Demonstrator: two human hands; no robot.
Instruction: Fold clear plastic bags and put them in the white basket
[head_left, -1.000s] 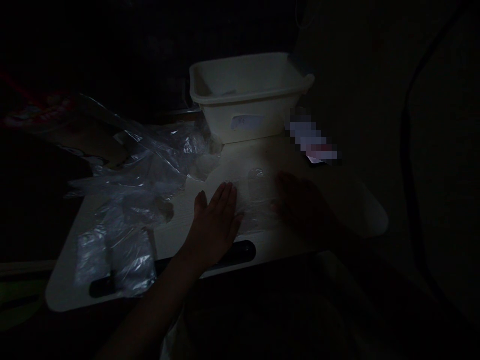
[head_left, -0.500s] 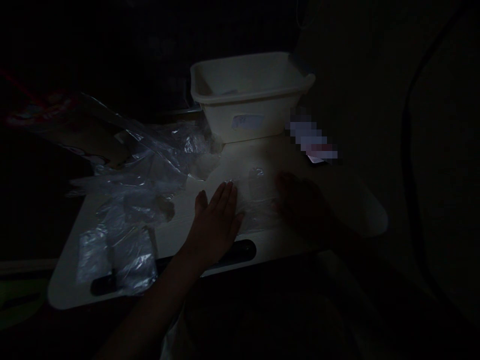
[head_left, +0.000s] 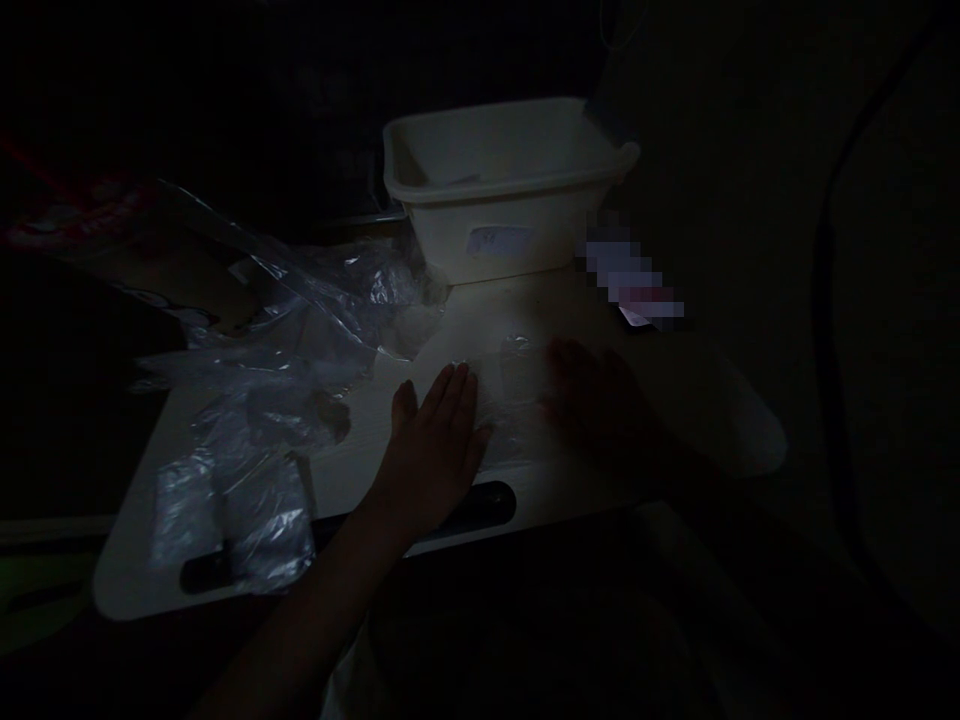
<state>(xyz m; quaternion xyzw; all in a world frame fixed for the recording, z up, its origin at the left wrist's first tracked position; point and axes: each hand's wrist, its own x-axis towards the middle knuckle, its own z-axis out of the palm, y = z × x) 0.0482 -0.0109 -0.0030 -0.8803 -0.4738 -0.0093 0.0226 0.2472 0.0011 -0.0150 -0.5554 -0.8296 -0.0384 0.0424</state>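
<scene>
My left hand [head_left: 436, 440] lies flat on the white table [head_left: 352, 460], fingers stretched and thumb apart, at the left edge of a thin clear plastic bag [head_left: 517, 385]. From the right, my right hand [head_left: 600, 400] reaches over the bag's right side. It is very dark and somewhat blurred, but its fingers look stretched out toward the left. The bag is spread flat between both hands, and its outline is hard to make out.
A pale plastic bin [head_left: 499, 210] with a label stands at the back. Crumpled clear plastic [head_left: 322, 300] covers the left side, with folded plastic packets [head_left: 270, 520] near the front edge. A pixelated item [head_left: 634, 280] lies right of the bin. A dark cable [head_left: 821, 290] hangs at far right.
My right hand has shifted slightly left over the plastic bag. My left hand stays in place on the table. The view has moved very slightly.
</scene>
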